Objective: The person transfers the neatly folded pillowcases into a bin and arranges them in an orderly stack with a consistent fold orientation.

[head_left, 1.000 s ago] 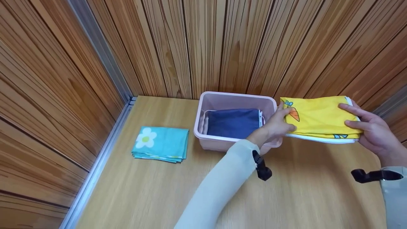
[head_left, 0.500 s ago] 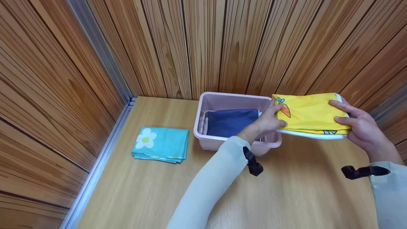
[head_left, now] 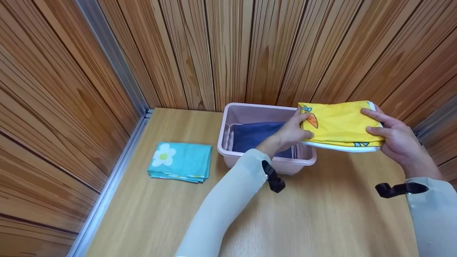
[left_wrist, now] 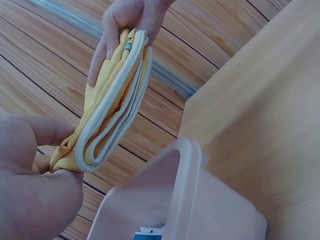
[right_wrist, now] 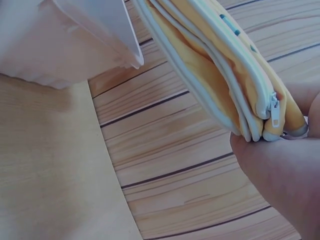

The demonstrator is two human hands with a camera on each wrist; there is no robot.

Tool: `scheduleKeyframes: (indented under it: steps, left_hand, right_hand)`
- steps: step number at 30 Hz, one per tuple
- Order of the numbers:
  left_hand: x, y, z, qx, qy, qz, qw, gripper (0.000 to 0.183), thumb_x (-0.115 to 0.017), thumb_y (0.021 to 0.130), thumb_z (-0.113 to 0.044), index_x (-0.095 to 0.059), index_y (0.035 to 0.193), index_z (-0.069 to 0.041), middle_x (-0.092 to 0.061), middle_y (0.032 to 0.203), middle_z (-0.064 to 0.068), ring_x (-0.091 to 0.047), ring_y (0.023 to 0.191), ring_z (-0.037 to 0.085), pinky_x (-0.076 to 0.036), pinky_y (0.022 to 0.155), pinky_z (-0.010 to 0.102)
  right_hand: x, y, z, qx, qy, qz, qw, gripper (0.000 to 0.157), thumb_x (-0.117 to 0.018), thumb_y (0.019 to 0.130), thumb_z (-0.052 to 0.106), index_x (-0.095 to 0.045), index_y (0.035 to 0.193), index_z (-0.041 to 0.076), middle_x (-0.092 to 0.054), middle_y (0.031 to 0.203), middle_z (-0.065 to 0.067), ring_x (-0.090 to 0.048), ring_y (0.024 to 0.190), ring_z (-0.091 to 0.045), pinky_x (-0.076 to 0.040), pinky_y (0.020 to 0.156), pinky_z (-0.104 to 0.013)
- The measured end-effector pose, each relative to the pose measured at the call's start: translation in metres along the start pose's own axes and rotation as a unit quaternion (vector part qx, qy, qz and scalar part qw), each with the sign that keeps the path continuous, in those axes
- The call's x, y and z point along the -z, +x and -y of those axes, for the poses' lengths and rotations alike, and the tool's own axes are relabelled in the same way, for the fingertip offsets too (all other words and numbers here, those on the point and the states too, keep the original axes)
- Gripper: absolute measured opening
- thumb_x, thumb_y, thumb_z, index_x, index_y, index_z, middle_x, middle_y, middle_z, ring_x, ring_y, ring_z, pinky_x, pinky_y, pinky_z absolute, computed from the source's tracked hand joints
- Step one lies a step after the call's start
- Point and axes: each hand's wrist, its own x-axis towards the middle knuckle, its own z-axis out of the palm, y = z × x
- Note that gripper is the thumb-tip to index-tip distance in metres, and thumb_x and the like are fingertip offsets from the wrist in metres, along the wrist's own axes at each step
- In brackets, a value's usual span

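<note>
Both hands hold a folded yellow pillowcase (head_left: 339,121) with a carrot print, raised above the table and partly over the right end of a pink bin (head_left: 266,107). My left hand (head_left: 291,132) pinches its left end, thumb on top. At the opposite end my right hand (head_left: 400,137) grips it, fingers over the upper face. White trim runs along the folded layers, and a zipper pull (right_wrist: 274,110) shows in the right wrist view. Inside the bin lies a folded navy cloth (head_left: 255,134), partly hidden by the left hand.
A folded turquoise cloth (head_left: 185,160) with a white flower lies left of the bin on the wooden table (head_left: 300,221). Wood-panelled walls (head_left: 232,53) stand behind and to the left. A metal rail (head_left: 107,192) borders the table's left edge.
Both hands have moved left and slightly away from me with the yellow pillowcase, which now overlaps the bin's right end. The bin and turquoise cloth stay in place.
</note>
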Motion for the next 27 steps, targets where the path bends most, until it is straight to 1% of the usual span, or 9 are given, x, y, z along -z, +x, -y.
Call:
scheduleKeyframes:
  steps: [2, 5, 6, 9, 10, 13, 16, 20, 27]
  left_hand:
    - [0.005, -0.001, 0.0, -0.002, -0.006, 0.002, 1.0, 0.073, -0.065, 0.091, 0.009, -0.043, 0.156, -0.014, -0.004, 0.171, -0.013, -0.036, 0.137, 0.006, -0.043, 0.093, 0.013]
    - [0.012, -0.003, 0.0, -0.011, -0.016, 0.011, 0.9997, 0.073, -0.064, 0.09, 0.011, -0.041, 0.156, -0.011, -0.001, 0.171, -0.01, -0.03, 0.143, 0.007, -0.042, 0.093, 0.013]
    - [0.014, -0.003, 0.001, -0.013, -0.018, 0.012, 0.9997, 0.074, -0.064, 0.09, 0.011, -0.041, 0.156, -0.011, -0.001, 0.171, -0.009, -0.024, 0.146, 0.006, -0.041, 0.093, 0.012]
    - [0.022, -0.005, 0.001, -0.013, -0.019, 0.015, 0.9996, 0.075, -0.064, 0.089, 0.012, -0.04, 0.157, -0.011, 0.0, 0.171, -0.009, -0.016, 0.149, 0.005, -0.04, 0.094, 0.012]
    - [0.024, -0.005, 0.001, -0.01, -0.019, 0.014, 0.9997, 0.075, -0.064, 0.09, 0.011, -0.04, 0.157, -0.011, 0.0, 0.171, -0.01, -0.022, 0.147, 0.006, -0.042, 0.092, 0.013]
    - [0.03, -0.007, 0.001, -0.006, -0.015, 0.011, 0.9998, 0.075, -0.063, 0.091, 0.011, -0.039, 0.157, -0.013, 0.0, 0.171, -0.011, -0.033, 0.141, 0.009, -0.044, 0.091, 0.014]
    - [0.037, -0.008, 0.002, -0.009, -0.014, 0.007, 0.9998, 0.075, -0.062, 0.091, 0.011, -0.038, 0.158, -0.012, 0.001, 0.171, -0.01, -0.036, 0.139, 0.01, -0.044, 0.091, 0.014]
    - [0.045, -0.011, 0.004, -0.01, -0.015, 0.005, 0.9998, 0.075, -0.061, 0.091, 0.012, -0.037, 0.158, -0.012, 0.002, 0.171, -0.009, -0.032, 0.141, 0.01, -0.045, 0.089, 0.014]
    - [0.058, -0.016, 0.007, -0.011, -0.02, 0.01, 0.9997, 0.075, -0.06, 0.092, 0.012, -0.036, 0.159, -0.011, 0.004, 0.171, -0.007, -0.047, 0.127, 0.015, -0.047, 0.084, 0.017]
  right_hand:
    - [-0.003, 0.002, -0.001, 0.004, 0.014, 0.014, 1.0, 0.054, -0.047, 0.104, -0.005, -0.045, 0.153, 0.018, 0.008, 0.168, 0.021, -0.067, 0.111, -0.015, -0.057, 0.09, -0.029]
    - [-0.008, 0.006, -0.004, 0.014, 0.006, 0.019, 1.0, 0.054, -0.046, 0.104, -0.007, -0.048, 0.152, 0.016, 0.013, 0.168, 0.021, -0.065, 0.114, -0.011, -0.057, 0.09, -0.028]
    - [-0.01, 0.007, -0.005, 0.016, -0.003, 0.015, 1.0, 0.053, -0.047, 0.104, -0.007, -0.049, 0.152, 0.016, 0.014, 0.168, 0.021, -0.064, 0.115, -0.01, -0.057, 0.09, -0.027]
    - [-0.017, 0.01, -0.007, 0.013, -0.035, -0.004, 0.999, 0.052, -0.05, 0.103, -0.005, -0.051, 0.15, 0.017, 0.014, 0.168, 0.022, -0.062, 0.116, -0.007, -0.056, 0.09, -0.025]
    - [-0.019, 0.012, -0.007, 0.008, -0.037, -0.009, 0.999, 0.052, -0.051, 0.103, -0.004, -0.051, 0.151, 0.017, 0.013, 0.168, 0.023, -0.062, 0.116, -0.007, -0.056, 0.09, -0.024]
    - [-0.025, 0.015, -0.007, -0.001, -0.035, -0.016, 0.999, 0.052, -0.052, 0.103, -0.003, -0.05, 0.151, 0.019, 0.011, 0.168, 0.024, -0.062, 0.115, -0.008, -0.055, 0.091, -0.024]
    - [-0.03, 0.019, -0.008, 0.002, -0.023, -0.008, 1.0, 0.053, -0.052, 0.103, -0.003, -0.049, 0.151, 0.018, 0.014, 0.167, 0.023, -0.062, 0.115, -0.008, -0.055, 0.091, -0.024]
    - [-0.036, 0.024, -0.011, 0.013, -0.012, 0.011, 1.0, 0.054, -0.05, 0.103, -0.006, -0.048, 0.152, 0.014, 0.021, 0.166, 0.021, -0.061, 0.117, -0.008, -0.055, 0.091, -0.024]
    - [-0.048, 0.031, -0.017, 0.017, -0.018, 0.005, 1.0, 0.055, -0.052, 0.102, -0.007, -0.046, 0.153, 0.012, 0.02, 0.167, 0.019, -0.056, 0.12, -0.007, -0.055, 0.092, -0.023]
